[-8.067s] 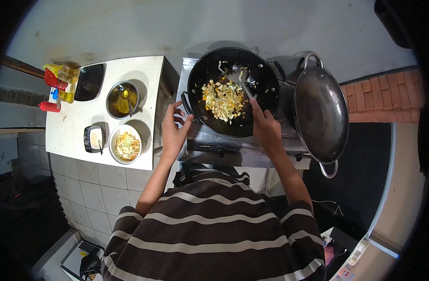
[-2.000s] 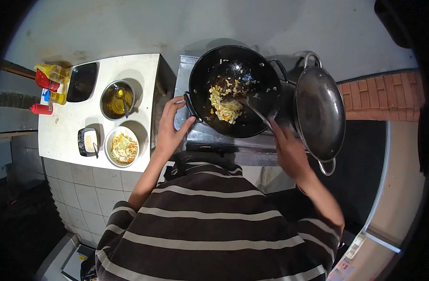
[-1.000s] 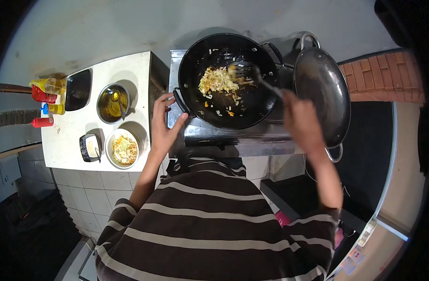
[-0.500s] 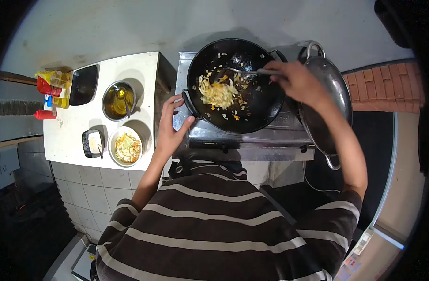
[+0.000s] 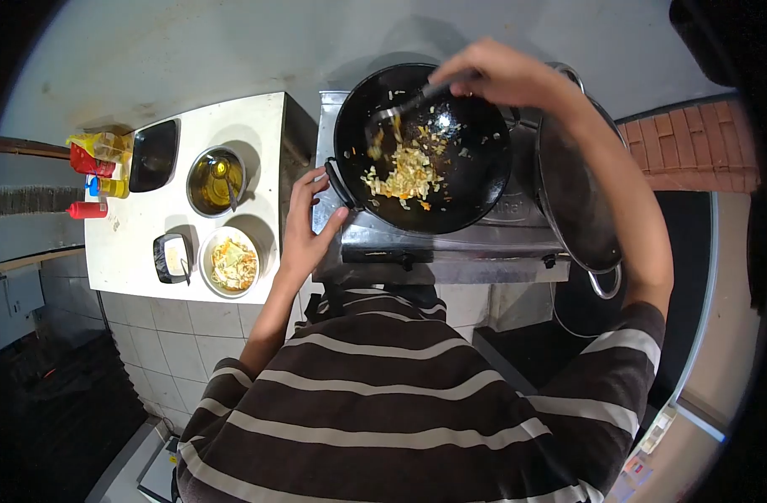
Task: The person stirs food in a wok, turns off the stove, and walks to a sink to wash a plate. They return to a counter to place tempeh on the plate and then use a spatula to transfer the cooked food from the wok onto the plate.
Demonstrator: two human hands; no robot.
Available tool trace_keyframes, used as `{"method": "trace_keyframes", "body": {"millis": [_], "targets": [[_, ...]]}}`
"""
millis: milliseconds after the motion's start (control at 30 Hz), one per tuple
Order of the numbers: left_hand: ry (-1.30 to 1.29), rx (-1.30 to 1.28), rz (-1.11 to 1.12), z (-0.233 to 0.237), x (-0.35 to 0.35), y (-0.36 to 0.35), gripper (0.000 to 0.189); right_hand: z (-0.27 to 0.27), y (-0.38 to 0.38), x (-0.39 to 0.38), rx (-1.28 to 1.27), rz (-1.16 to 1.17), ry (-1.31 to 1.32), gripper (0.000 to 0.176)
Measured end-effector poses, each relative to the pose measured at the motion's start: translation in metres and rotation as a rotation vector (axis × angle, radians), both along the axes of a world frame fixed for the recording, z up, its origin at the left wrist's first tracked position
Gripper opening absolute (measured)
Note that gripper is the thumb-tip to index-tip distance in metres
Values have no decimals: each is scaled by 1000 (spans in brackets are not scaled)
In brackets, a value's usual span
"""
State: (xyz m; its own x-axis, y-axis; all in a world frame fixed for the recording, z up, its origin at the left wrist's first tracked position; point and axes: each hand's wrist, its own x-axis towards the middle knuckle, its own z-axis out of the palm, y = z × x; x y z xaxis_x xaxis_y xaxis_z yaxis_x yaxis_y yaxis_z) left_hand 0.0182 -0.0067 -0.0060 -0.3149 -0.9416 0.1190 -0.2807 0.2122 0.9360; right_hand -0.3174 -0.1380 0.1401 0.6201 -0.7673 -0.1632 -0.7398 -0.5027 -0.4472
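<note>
Wok (image 5: 471,180) sits on the stove (image 5: 450,251) before me, food (image 5: 407,174) in it, my spatula (image 5: 404,105) over its far side. Second wok (image 5: 572,197) stands just right of it. On the table (image 5: 233,121) to the left, far bowl (image 5: 217,179) lies behind near bowl (image 5: 233,263).

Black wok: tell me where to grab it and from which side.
Best grip is probably the loop handle on the near-left rim of the wok, coming from the left: it juts out clear of the food, right beside the left hand. The right hand holds the spatula.
</note>
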Motion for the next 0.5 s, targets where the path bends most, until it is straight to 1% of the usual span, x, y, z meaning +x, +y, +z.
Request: {"method": "trace_keyframes", "body": {"millis": [33, 67, 133, 167, 200, 267, 333, 400, 433, 500], "targets": [[-10, -13, 3, -3, 0, -1, 49, -3, -7, 2, -113, -12, -3, 27], [-15, -13, -4, -4, 1, 0, 49, -7, -13, 6, -113, -19, -8, 27], [-31, -2, 6, -6, 0, -1, 48, -14, -18, 17, -79, -33, 27, 27], [-36, -3, -1, -9, 0, 0, 48, -22, -12, 21, -75, 32, 44, 27], [-18, -18, 6, -13, 0, 0, 48, -35, -10, 17, -4, 69, 37, 26], [7, -37, 22, -11, 1, -1, 47, -33, 11, 7, 38, 113, -16, 25], [-41, -18, 17, -3, -1, 1, 48, 1, 46, 5, -45, -49, 86, 23], [-21, -24, 30, -3, -3, 1, 49, 22, 49, -7, -91, -53, 150, 16], [-13, -30, 29, -3, -2, 1, 49, 28, 51, -10, -90, -41, 149, 16], [-15, -22, 39, -3, -2, 3, 50, 35, 56, -17, -292, -224, 396, 19]]}}
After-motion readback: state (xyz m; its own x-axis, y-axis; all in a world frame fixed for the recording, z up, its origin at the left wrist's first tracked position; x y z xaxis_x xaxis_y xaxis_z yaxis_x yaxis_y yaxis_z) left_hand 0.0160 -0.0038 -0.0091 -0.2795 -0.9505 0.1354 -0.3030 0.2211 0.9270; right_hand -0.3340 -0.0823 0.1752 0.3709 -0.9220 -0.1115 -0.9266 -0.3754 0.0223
